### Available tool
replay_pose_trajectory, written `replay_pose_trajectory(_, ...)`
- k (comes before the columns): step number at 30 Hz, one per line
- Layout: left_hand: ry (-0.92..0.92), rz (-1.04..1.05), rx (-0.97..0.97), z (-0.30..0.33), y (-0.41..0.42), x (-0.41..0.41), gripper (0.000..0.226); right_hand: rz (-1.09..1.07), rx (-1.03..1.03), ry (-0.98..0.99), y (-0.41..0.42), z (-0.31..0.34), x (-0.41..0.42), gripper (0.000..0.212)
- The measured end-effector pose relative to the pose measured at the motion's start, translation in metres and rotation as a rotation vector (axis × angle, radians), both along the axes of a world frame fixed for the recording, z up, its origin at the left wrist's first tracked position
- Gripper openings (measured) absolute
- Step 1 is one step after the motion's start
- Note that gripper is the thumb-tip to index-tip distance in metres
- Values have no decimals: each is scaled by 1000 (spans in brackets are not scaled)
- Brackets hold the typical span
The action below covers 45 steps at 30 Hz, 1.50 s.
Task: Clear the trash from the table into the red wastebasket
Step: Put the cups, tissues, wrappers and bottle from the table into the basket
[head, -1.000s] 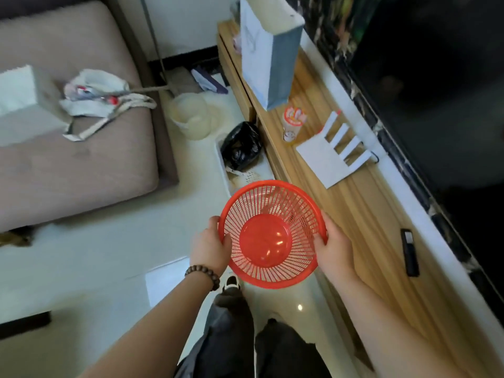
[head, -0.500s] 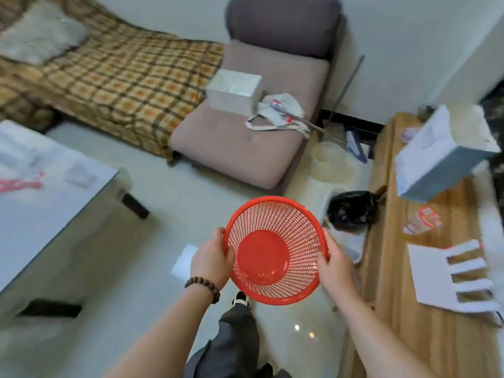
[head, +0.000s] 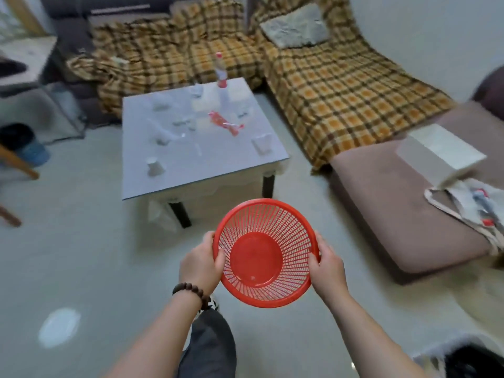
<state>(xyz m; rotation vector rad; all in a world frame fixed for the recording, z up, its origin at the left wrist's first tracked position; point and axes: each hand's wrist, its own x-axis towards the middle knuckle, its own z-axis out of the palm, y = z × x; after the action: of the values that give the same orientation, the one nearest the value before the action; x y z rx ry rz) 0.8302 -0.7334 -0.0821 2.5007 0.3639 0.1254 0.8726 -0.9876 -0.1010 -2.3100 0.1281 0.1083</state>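
Head view.

Red wastebasket (head: 266, 253): one, mesh-walled, empty. It is carried off the floor with its mouth tipped toward the wearer. The left hand (head: 200, 264) has its grip wrapped over the left rim, and the right hand (head: 327, 266) has its grip clasped on the right rim, so both are occupied with the basket. A bead bracelet (head: 191, 290) sits on the left wrist.

Bench (head: 191, 170): one low, pale-topped piece. It stands ahead of the wastebasket and somewhat to its left, well apart from it, with bare floor (head: 81, 255) between. The left hand is the nearer of the two to the bench. In my judgement the basket must first be carried forward and leftward to the bench edge before either hand can be freed.

Trash on the bench, partly blurred, so the counts are approximate:
- Red wrapper (head: 225, 122): one, long axis running diagonally, at mid-top toward the far right.
- Upright bottle with red cap (head: 221, 75): one, at the far edge.
- White paper cup (head: 156, 167): one, near the front left corner, closest to the basket.
- Pale crumpled scraps and cups: roughly five or six; an exact count cannot be made.

Plaid-covered sofa (head: 327, 85): one, behind and right of the bench.
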Motion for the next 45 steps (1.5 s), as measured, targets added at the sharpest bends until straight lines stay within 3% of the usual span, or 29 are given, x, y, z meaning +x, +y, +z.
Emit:
replay_pose_trajectory(10,44,399,-36,-19,210,56,24,333,-12,56,236,-14,139,55)
replay_pose_trajectory(15,4,535,-68,-10,318,102,28,457,36,63,360,-4,206,48)
replay_pose_trajectory(19,-23,619,-70,-2,372,119,31,547,69,37,428,1,237,41)
replay_pose_trajectory(22,-9,691,-83,-2,405,127,31,607,50,76,473,-3,257,47)
replay_pose_trajectory(34,86,847,33,-15,483,199,20,746,157,309,580,-37,346,40)
replay_pose_trajectory(40,128,895,120,-20,511,254,15,801,142,499,607,-64,416,50)
replay_pose_trajectory(45,186,931,182,-26,534,276,16,870,-139,444,605,-108,459,58)
